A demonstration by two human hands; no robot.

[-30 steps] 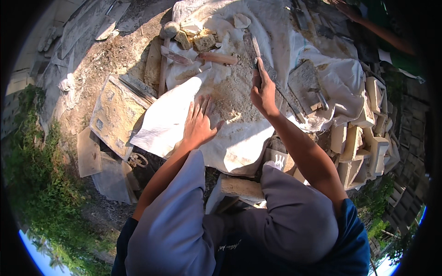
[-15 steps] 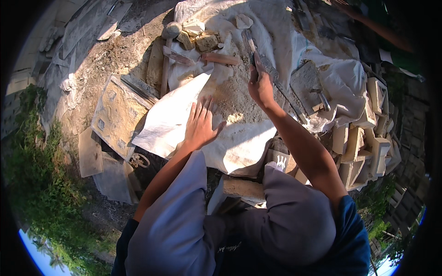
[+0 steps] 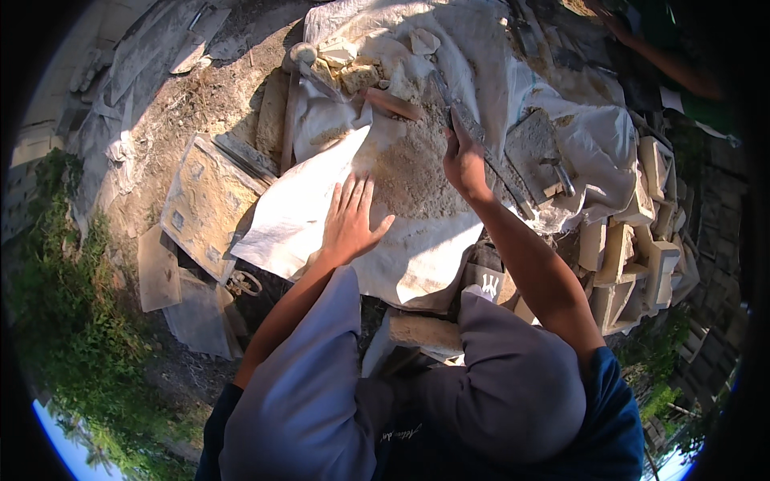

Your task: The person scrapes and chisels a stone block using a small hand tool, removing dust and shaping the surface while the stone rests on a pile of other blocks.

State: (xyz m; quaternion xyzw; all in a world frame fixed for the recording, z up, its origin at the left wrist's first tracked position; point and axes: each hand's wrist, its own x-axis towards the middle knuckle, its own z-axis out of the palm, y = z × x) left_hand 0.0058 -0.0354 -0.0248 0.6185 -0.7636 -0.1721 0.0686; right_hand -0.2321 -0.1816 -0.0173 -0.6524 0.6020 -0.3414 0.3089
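My left hand [image 3: 349,218] lies flat with fingers stretched out on a white woven sheet [image 3: 293,210], beside a heap of pale crumbly powder [image 3: 413,172]. My right hand [image 3: 467,164] is closed around a flat, dusty, narrow tool [image 3: 440,88] at the heap's right side. Its far end points away from me; the grip is partly hidden by my fingers, and its exact kind cannot be made out. Beyond the powder lie a reddish wooden piece [image 3: 393,104] and several rough stone lumps [image 3: 358,78].
A hammer [image 3: 559,175] rests by a grey slab [image 3: 529,144] on the right. Cut pale blocks [image 3: 618,252] are stacked farther right. A stone slab [image 3: 204,204] stands at left, near plants [image 3: 76,321]. Another person's arm [image 3: 674,68] shows at the far right.
My right hand has shifted slightly right and toward me with the tool. The wooden pieces beyond the powder have moved a little. My left hand stays nearly in place, its fingers slightly straighter.
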